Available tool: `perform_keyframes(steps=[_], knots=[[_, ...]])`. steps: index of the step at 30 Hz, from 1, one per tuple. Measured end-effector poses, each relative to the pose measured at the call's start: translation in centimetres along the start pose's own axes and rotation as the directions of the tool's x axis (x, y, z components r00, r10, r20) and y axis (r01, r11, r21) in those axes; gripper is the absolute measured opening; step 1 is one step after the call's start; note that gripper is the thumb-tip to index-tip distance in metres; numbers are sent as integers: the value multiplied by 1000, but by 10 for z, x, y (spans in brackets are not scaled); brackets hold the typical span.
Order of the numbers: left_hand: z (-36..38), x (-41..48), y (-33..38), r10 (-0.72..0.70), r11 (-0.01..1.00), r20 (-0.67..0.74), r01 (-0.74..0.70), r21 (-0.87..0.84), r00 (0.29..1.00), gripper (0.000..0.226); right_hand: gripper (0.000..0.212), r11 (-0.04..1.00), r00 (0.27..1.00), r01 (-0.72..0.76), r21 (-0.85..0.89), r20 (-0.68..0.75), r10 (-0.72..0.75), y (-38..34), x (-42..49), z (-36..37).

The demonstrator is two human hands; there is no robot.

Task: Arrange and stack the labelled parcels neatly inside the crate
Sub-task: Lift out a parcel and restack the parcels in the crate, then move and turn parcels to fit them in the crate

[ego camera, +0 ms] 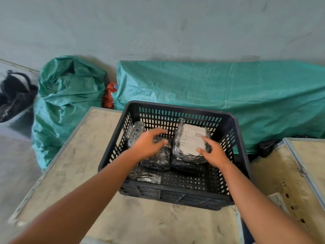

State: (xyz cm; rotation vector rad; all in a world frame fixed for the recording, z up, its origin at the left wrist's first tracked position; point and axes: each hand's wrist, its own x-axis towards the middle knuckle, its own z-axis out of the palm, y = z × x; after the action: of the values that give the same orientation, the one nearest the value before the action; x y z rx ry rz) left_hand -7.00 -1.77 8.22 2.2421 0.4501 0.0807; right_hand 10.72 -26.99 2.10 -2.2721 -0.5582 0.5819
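A black slotted plastic crate (233,138) stands on a pale wooden table. Inside lie several black wrapped parcels. One parcel with a white label (191,140) rests on top of another at the right. My right hand (213,152) lies on its near right corner, thumb and finger touching the label. My left hand (149,143) hovers over the dark parcels at the left (158,159), fingers spread and slightly blurred. An upright rolled parcel (136,132) leans at the crate's left wall. A small flat parcel (147,177) lies near the front.
The table (79,164) carries the crate near its far edge. A second wooden surface with a metal rim (290,169) sits at the right. Green woven sacks (211,85) and a stuffed green bag (66,95) lie behind on the floor. A black bag (15,94) is far left.
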Motion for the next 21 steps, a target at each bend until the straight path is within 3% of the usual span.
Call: perform_keyframes(steps=[5, 8, 12, 15, 21], knots=[[-64, -36, -31, 88, 994, -380, -106, -26, 921, 31, 57, 967, 968, 227, -115, -78, -237, -43, 0, 11], [-75, -43, -56, 19, 998, -407, 10, 67, 913, 33, 54, 942, 944, 331, -54, 24, -330, -84, 7, 43], [-74, -42, -74, -97, 995, -401, 94, -27, 911, 34, 59, 934, 912, 356, -43, 235, -337, -113, 18, 95], [-76, -40, -86, -213, 977, -421, 192, -93, 882, 42, 69, 911, 899, 355, -208, 344, -272, -113, 32, 129], [-73, -47, -101, -282, 937, -317, 189, -292, 906, 51, 115, 825, 864, 285, -488, 504, 0, -98, 46, 180]])
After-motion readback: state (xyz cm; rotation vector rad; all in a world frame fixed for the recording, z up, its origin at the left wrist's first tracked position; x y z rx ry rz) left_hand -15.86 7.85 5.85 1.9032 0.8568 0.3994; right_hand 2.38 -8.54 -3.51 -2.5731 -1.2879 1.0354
